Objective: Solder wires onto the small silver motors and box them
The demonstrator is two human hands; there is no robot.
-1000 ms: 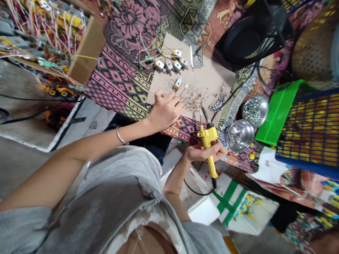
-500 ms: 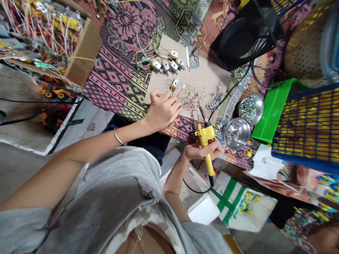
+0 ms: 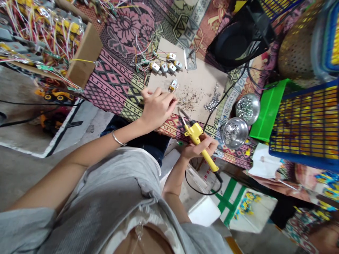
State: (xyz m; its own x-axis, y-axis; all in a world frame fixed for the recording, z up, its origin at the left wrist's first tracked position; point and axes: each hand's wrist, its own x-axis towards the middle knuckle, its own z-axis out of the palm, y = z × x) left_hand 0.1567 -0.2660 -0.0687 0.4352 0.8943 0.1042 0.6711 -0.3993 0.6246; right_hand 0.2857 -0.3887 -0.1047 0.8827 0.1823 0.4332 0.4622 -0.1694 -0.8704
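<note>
While the left hand (image 3: pixel 156 107) lay curled beside a small motor (image 3: pixel 173 85) (grip unclear), the right hand (image 3: pixel 199 147) clasped the soldering iron (image 3: pixel 197 137) — tip angled toward it — nearer the left.

yellow soldering iron (image 3: pixel 198 140), green tray (image 3: pixel 267 111)

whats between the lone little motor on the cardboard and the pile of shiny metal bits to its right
In the head view, between the lone motor and the metal bits lies a scatter of dark solder crumbs on the cardboard sheet.
</note>
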